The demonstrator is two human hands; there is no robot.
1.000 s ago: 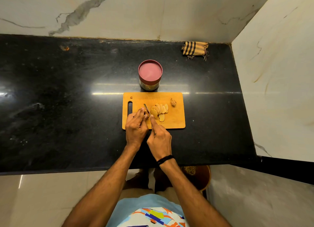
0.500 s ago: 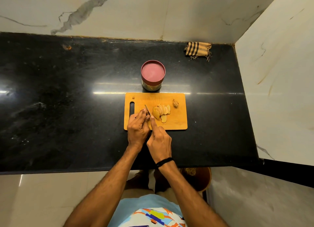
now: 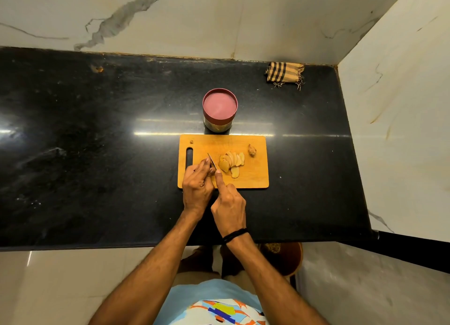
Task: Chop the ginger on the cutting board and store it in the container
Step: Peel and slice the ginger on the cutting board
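I found the right hand (image 3: 229,203) clenched on the small steel knife (image 3: 210,159), forefinger along its spine. The left hand (image 3: 197,185) pinched what I took for the brown ginger stub (image 3: 213,166) against the blade. The blade pointed away from me across the rectangular wooden cutting board (image 3: 253,178). Pale ginger slices (image 3: 231,162) lay mid-board, right of it. The maroon-lidded round container (image 3: 220,105) stood behind the board, closed.

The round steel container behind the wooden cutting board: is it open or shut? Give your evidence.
Shut. A flat maroon lid covers the whole top of the round steel container; none of its inside shows.
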